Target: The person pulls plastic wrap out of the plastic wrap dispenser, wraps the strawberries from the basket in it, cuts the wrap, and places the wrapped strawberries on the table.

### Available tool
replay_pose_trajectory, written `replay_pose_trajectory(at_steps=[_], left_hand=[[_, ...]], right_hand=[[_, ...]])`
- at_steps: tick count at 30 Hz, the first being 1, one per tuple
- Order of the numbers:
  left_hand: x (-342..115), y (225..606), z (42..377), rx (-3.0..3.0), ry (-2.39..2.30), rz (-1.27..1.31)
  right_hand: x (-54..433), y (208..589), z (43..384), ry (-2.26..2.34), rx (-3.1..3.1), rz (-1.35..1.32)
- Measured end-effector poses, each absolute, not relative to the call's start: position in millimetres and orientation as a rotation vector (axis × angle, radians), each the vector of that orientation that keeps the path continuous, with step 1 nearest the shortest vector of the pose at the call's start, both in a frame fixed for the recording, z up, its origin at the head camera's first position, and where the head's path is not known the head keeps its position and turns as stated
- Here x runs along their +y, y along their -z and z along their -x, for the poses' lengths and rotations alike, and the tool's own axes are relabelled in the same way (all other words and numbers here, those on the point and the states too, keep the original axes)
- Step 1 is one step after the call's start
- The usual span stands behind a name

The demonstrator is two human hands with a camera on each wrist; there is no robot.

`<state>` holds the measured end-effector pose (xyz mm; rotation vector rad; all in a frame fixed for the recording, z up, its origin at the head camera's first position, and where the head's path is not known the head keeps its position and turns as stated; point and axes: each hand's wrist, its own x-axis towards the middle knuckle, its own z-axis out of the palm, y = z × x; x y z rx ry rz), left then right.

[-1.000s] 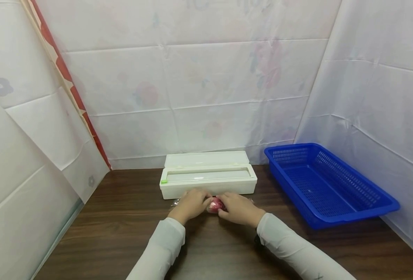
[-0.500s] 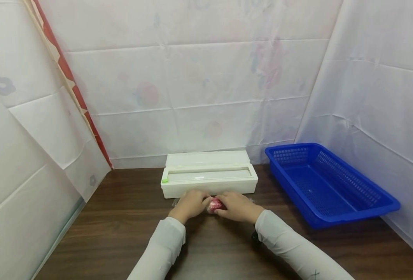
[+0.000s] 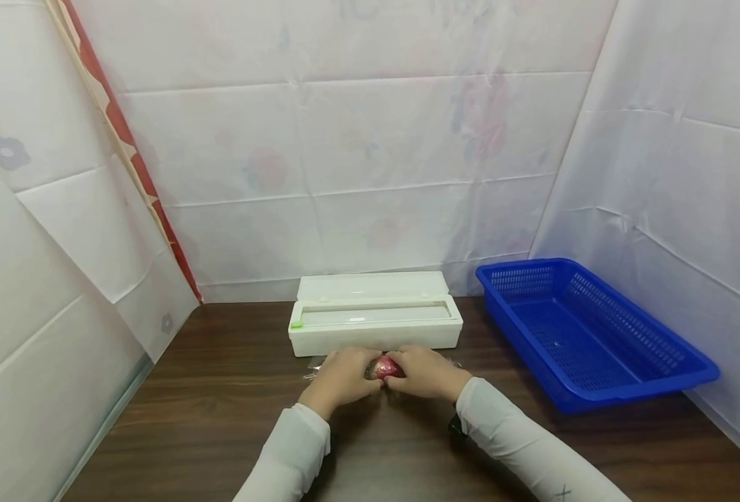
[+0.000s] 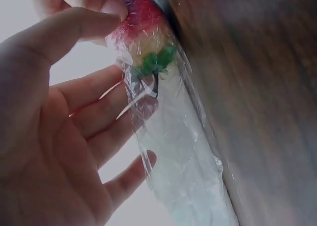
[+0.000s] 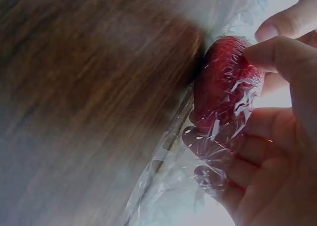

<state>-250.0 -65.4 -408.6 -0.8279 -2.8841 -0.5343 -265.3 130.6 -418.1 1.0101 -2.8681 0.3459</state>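
Observation:
A small red and yellow fruit (image 3: 385, 367) is held between both hands at the middle of the table. Clear cling film (image 4: 183, 151) wraps it and trails past both sides. My left hand (image 3: 345, 376) grips its left end; in the left wrist view, the thumb presses the red skin near the green leaf (image 4: 158, 60) and dark stem, with the other fingers spread behind the film. My right hand (image 3: 429, 373) holds the other end, its thumb on the red skin (image 5: 225, 77) and its fingers behind the film in the right wrist view.
Just behind the hands stands a long white cling film dispenser (image 3: 376, 338), lid raised, with a green slider (image 3: 297, 324) at its left. A blue plastic basket (image 3: 596, 394) sits on the right of the dark wooden table (image 3: 219, 411). White sheeting surrounds the table's back and sides.
My left thumb has shifted from the fruit's top edge down to its near side, baring a darker patch at its left end. The right hand has barely moved.

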Motion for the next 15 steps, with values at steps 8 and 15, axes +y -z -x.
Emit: replay_pose_trajectory(at_steps=[8, 15], left_hand=[[-64.9, 415.9, 252.3, -2.844, 0.499, 0.818], [-64.5, 417.1, 252.9, -2.877, 0.542, 0.797]], right_hand=[[133.1, 418.3, 265.3, -0.376, -2.906, -1.025], [135.3, 418.3, 265.1, -0.356, -2.909, -1.033]])
